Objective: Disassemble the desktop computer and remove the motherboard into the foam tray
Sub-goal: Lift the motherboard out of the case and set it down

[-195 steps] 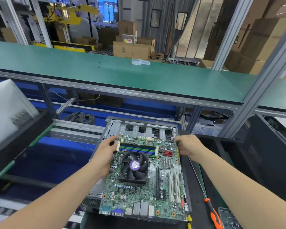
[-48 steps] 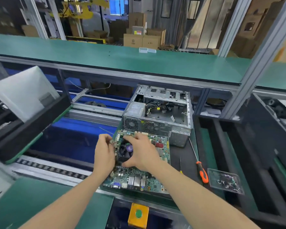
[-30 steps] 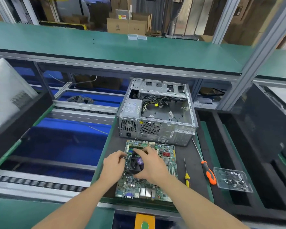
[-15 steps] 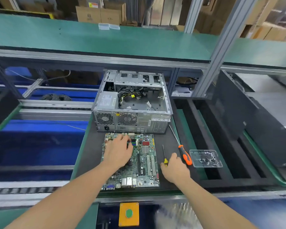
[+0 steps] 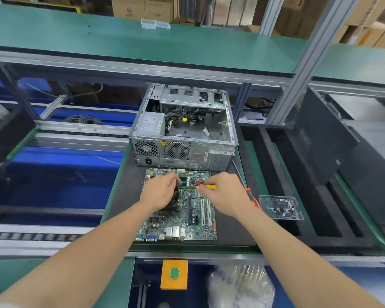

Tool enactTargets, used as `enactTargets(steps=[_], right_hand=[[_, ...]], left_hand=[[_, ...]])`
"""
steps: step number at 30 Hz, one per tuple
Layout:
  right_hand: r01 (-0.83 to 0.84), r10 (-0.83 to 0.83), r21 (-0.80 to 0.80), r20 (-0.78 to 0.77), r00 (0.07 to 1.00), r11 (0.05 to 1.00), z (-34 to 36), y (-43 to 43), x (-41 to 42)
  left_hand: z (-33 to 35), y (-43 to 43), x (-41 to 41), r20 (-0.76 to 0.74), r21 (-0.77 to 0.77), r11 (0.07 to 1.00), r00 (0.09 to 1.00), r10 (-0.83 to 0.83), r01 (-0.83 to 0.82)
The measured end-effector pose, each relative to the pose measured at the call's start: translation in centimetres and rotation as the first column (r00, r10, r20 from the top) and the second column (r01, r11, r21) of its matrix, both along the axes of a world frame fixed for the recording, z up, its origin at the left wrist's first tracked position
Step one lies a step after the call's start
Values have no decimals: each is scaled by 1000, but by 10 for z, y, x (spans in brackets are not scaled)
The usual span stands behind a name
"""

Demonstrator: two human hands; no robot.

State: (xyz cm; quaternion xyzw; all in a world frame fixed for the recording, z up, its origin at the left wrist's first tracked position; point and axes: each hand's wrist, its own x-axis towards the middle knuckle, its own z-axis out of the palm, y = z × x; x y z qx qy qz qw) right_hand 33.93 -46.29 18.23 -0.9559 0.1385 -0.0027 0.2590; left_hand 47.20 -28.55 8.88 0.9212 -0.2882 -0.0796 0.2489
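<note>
Since half a second back, right hand has lifted the yellow screwdriver off the foam and carried it over the far half of the board. The left hand has stayed on the cooler.

Far end of the black foam tray: computer case, top open, board bay bare, power supply and loose cables left inside. Just in front of it, the motherboard lies flat on the tray, ports toward the person. Removal itself looks done. Step in hand seems to be stripping the board, likely the cooler's fixings.

Fingers of the left hand are bent down over the cooler's top, holding it steady. Those of the right are curled, pinching the yellow handle, shaft pointing left toward the cooler. Tip sits low between the two hands; cannot tell whether it is seated in a screw.

Next move, as I read it: seat the tip square in a screw head by the cooler and turn without skidding onto the memory slots just beside.

Around:
- slotted black foam to the right
- button box on the bench front
- clear screw dish near the right wrist
- orange screwdriver between dish and board, partly hidden by the right hand, easily knocked on a pull-back
</note>
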Motion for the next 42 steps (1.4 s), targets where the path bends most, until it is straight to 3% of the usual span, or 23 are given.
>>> enactTargets(steps=[5, 12, 27, 34, 39, 42], right_hand=[[-39, 34, -48, -92, 995, 998, 15, 14, 22], [-29, 12, -158, -109, 994, 987, 23, 10, 34], [-57, 20, -196, -184, 983, 979, 21, 13, 48], [-146, 80, -268, -241, 967, 952, 33, 19, 62], [-403, 308, -339, -300, 903, 850, 51, 31, 82], [-455, 336, -376, -342, 878, 808, 56, 39, 93]], left_hand=[[-1, 2, 4, 64, 80, 990, 990, -123, 118], [-3, 0, 4, 56, 90, 991, 993, -108, 103], [-1, 0, 4, 16, 96, 993, 998, -64, 62], [-1, 0, 4, 29, 102, 993, 998, -57, 54], [-1, 1, 2, 34, 100, 994, 998, -51, 48], [1, 0, 3, 6, 114, 992, 999, -51, 50]])
